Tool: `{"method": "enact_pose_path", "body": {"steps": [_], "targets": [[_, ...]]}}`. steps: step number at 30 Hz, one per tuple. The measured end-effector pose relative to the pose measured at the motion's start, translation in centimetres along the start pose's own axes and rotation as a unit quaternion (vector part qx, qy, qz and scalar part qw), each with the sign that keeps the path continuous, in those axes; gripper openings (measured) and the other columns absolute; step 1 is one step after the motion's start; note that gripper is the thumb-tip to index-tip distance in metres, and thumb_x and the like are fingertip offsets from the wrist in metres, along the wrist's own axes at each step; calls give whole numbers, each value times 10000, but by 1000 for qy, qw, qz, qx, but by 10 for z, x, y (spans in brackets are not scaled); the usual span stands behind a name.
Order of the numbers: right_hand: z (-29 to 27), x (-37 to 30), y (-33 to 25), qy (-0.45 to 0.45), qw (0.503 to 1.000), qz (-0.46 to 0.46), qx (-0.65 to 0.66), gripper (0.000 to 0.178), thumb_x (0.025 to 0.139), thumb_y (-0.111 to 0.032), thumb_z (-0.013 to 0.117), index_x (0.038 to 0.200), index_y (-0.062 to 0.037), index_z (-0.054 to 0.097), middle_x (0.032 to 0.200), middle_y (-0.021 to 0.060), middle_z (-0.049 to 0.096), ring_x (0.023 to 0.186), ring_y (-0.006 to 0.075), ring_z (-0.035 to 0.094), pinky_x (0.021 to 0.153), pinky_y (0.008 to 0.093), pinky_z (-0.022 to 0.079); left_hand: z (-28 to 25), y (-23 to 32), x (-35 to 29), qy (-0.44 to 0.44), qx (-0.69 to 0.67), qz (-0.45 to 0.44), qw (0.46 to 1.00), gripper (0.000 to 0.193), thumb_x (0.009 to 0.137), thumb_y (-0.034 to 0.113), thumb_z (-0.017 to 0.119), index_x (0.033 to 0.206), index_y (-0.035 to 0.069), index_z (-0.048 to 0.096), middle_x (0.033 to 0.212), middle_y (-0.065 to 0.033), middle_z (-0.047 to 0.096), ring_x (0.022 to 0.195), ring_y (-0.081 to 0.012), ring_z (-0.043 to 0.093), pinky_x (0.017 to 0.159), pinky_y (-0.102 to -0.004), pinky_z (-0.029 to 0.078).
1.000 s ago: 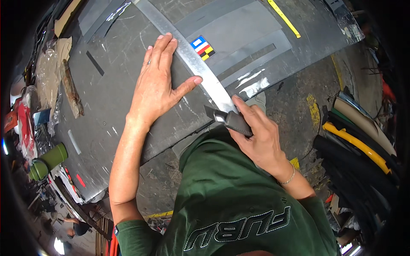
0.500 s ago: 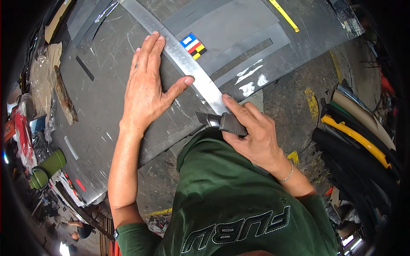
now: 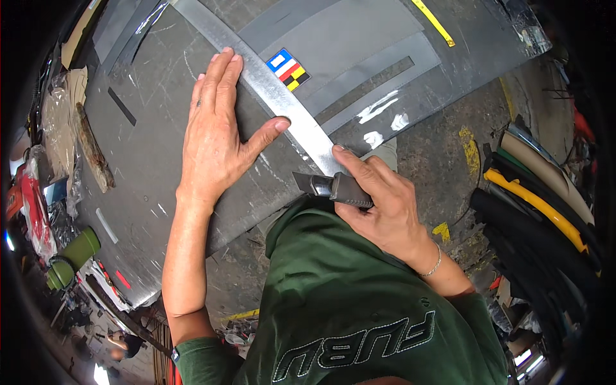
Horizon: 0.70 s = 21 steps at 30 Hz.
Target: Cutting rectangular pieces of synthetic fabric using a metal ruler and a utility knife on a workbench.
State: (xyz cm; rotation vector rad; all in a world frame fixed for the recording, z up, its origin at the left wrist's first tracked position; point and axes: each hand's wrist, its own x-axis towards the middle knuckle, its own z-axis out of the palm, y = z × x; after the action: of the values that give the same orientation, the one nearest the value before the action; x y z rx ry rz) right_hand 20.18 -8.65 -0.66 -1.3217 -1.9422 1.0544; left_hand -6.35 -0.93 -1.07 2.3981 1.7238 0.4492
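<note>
Dark table (image 3: 147, 163); metal straightedge (image 3: 308, 131) diagonally across it. My left hand (image 3: 215, 138) lies flat, fingers close, thumb spread to the straightedge. My right hand (image 3: 388, 202), fingers curled, grips a cutter (image 3: 351, 192) (blade bare) at its near end. Colourful patch (image 3: 288, 68) alongside.

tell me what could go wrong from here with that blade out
The cutter in the right hand has its blade bared and might snag the green shirt nearby. The left hand has its thumb at the edge of the metal strip, where a slipping blade could nick it.
</note>
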Motion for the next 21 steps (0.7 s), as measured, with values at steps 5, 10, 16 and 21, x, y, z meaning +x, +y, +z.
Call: {"method": "enact_pose_path", "body": {"steps": [5, 10, 16, 21], "targets": [[2, 0, -2, 14, 999, -22, -23, 753, 675, -6, 774, 1411, -68, 630, 884, 130, 595, 733, 315, 623, 677, 396, 531, -1, 0, 0, 3, -6, 9, 1000, 1025, 802, 571, 825, 1519, -41, 423, 1602, -217, 408, 1498, -383, 385, 1259, -536, 276], [5, -2, 2, 22, 998, -30, -53, 780, 671, -20, 786, 1429, -105, 624, 874, 97, 592, 710, 313, 632, 659, 408, 531, -2, 0, -2, 3, -23, -2, 1000, 1026, 806, 576, 821, 1515, -49, 420, 1598, -216, 398, 1490, -389, 395, 1256, -541, 282], [5, -3, 1, 13, 999, -13, -49, 756, 668, 9, 758, 1411, -67, 637, 872, 130, 611, 748, 322, 645, 681, 394, 532, -3, 1, -2, 1, -37, -2, 999, 1044, 802, 586, 822, 1517, -55, 412, 1606, -220, 385, 1497, -397, 388, 1253, -547, 285], [5, -2, 1, 9, 999, -15, -44, 762, 665, 6, 767, 1412, -62, 635, 878, 133, 622, 743, 321, 645, 682, 391, 531, -3, 1, -1, -3, -32, -6, 999, 1053, 802, 593, 820, 1530, -43, 404, 1611, -214, 380, 1502, -390, 385, 1250, -549, 290]]}}
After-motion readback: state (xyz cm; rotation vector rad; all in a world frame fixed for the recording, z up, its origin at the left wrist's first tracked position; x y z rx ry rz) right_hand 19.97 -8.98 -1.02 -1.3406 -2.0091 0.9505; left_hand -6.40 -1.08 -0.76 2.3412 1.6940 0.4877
